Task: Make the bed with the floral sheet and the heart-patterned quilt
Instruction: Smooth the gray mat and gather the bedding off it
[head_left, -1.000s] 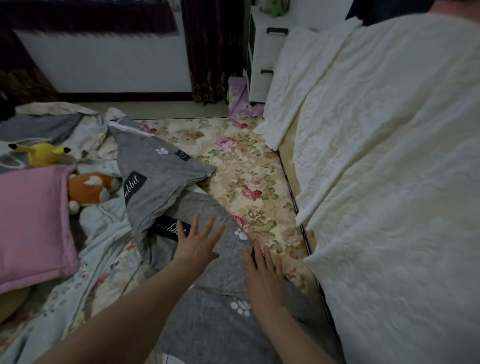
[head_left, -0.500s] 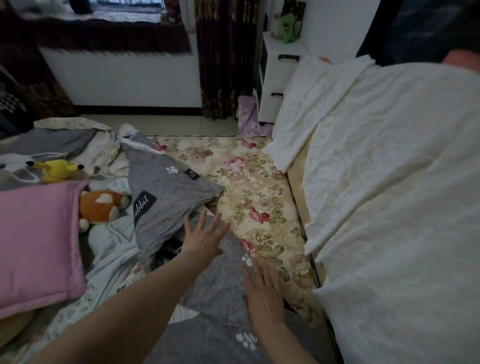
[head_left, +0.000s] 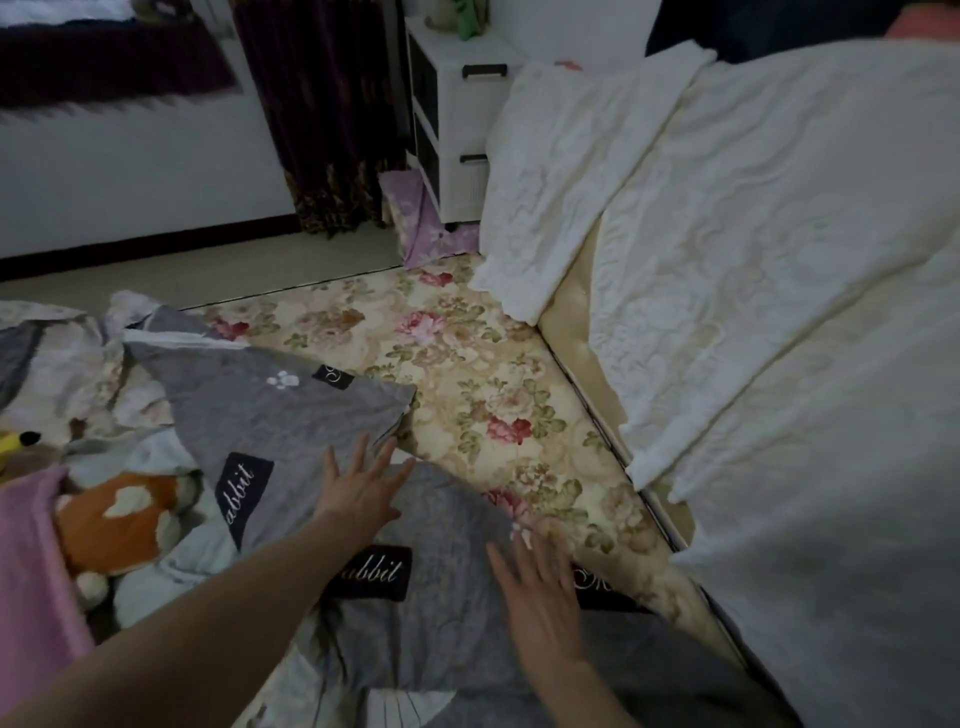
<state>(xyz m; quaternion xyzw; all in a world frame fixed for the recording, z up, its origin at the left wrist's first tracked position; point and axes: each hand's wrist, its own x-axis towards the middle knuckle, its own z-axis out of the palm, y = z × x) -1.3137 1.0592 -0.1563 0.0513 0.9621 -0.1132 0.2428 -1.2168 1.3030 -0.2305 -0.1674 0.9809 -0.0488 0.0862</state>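
Note:
The floral sheet (head_left: 467, 384) with pink roses on cream covers the mattress in the middle of the view. A grey cover (head_left: 291, 415) with black "rabbit" labels and white paw prints lies crumpled over its near left part. My left hand (head_left: 358, 488) lies flat on this grey cover with fingers spread. My right hand (head_left: 540, 603) presses flat on the grey cloth closer to me, near the sheet's right edge. No heart-patterned quilt can be made out.
A white textured quilt (head_left: 753, 291) drapes over the padded headboard on the right. A pink pillow (head_left: 31, 561), an orange plush (head_left: 119, 514) and a yellow plush (head_left: 13, 441) lie at left. A white drawer unit (head_left: 457, 130) and dark curtain (head_left: 322, 104) stand beyond the bed.
Both hands have slid forward over the grey cover, staying flat. The view has shifted, and a second "rabbit" label now shows between my hands.

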